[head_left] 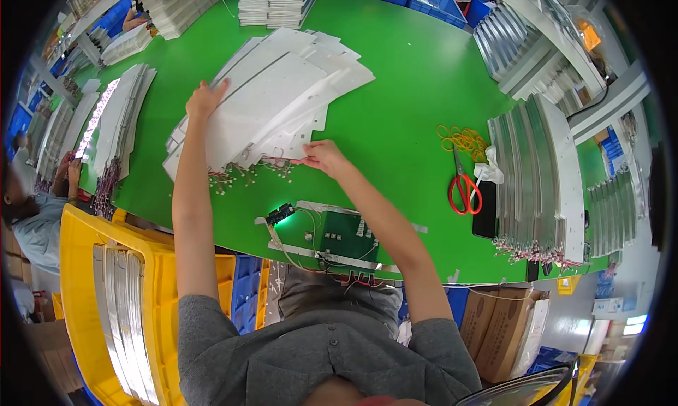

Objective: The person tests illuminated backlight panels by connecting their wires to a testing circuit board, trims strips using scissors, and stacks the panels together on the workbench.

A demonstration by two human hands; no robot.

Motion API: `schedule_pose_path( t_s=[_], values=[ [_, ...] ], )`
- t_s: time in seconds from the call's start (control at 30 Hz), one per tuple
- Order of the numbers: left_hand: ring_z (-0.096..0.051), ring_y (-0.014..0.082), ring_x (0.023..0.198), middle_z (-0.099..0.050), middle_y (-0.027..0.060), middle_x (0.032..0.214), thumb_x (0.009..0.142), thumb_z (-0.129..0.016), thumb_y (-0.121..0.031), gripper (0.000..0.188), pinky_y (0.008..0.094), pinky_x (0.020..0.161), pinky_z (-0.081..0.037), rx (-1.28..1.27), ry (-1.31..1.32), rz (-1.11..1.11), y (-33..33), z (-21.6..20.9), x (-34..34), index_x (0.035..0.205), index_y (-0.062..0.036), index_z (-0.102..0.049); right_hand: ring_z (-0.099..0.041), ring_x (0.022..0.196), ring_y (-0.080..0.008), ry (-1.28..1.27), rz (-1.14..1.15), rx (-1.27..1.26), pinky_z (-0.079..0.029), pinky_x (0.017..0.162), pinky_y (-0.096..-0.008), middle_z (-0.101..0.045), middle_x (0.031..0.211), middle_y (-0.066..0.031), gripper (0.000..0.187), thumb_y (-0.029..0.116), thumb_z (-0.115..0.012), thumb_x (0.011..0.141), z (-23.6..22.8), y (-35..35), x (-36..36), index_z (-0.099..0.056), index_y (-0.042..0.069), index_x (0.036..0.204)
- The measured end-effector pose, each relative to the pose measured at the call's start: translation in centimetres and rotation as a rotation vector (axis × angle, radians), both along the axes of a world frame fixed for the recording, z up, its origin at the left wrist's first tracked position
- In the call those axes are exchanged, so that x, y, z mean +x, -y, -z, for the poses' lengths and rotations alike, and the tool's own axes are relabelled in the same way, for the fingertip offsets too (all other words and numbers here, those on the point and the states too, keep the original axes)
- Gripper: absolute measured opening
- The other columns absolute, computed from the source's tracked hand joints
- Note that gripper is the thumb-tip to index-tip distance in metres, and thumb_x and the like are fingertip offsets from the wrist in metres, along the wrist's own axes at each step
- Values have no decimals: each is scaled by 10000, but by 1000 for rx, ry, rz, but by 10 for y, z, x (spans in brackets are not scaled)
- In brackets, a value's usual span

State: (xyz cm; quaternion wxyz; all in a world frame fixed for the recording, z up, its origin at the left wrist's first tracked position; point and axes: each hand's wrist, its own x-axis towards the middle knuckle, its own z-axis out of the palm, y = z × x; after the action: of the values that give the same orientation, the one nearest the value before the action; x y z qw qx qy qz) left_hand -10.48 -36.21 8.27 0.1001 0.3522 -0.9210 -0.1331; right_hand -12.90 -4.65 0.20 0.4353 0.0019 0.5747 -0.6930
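Observation:
A fanned pile of flat white panels (265, 95) lies on the green table in front of me. My left hand (204, 100) holds the left edge of an upper panel, its thumb on top. Red and white wires with small connectors (236, 174) stick out along the pile's near edge. Close to the pile's near right corner, my right hand (325, 157) pinches some reddish wires (296, 161). Nearer me sits a green circuit board (346, 238), taped at the table edge, with a small black module (280, 214) glowing green beside it.
Red-handled scissors (465, 190), yellow rubber bands (462, 139) and a dark phone (484, 215) lie at right, beside stacked wired panels (533, 180). More panels (123, 123) stand at left, near another person (39, 222). A yellow bin (74, 279) is below left.

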Motion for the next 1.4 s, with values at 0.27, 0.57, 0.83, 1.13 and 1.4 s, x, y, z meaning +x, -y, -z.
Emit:
schedule_pose_path(
  t_s=[0.27,0.57,0.83,1.13,1.4],
  values=[
    [-460,331,1178,-450,181,1303,745,-333,-729,912,426,965,-365,-59,28,21,27,3,-19,1301,-8,-395,-649,749,-319,78,199,18,-580,614,-261,-545,801,-157,106,-27,-521,847,6,53,18,-477,-121,870],
    [-388,331,1239,-388,150,1363,752,-312,-727,909,460,1001,-305,-124,15,-22,52,10,-37,1335,-30,-351,-644,663,-300,75,322,-70,-597,597,-294,-514,800,-142,122,-15,-510,858,9,123,19,-458,-101,790],
    [-392,355,1222,-403,169,1342,739,-345,-723,923,491,974,-301,-166,15,-53,46,6,-43,1334,-18,-342,-595,869,-259,54,-2,-144,-544,770,-349,-510,836,-104,163,94,-502,880,12,112,-1,-470,-66,885],
    [-380,355,1233,-395,241,1324,715,-472,-691,940,420,988,-325,211,-10,19,64,-18,-38,1339,-3,-332,-304,1220,-241,128,42,-330,-283,1018,-404,-325,1329,-141,613,311,-610,833,-47,119,16,-336,-29,1263],
    [-458,291,1117,-434,234,1239,668,-605,-629,898,385,900,-388,498,-295,116,52,-41,-20,1281,-3,-406,-362,1238,-242,304,278,-59,-251,1033,-409,-417,1296,-139,665,371,-691,759,-33,132,13,-407,22,1248]
  ],
)
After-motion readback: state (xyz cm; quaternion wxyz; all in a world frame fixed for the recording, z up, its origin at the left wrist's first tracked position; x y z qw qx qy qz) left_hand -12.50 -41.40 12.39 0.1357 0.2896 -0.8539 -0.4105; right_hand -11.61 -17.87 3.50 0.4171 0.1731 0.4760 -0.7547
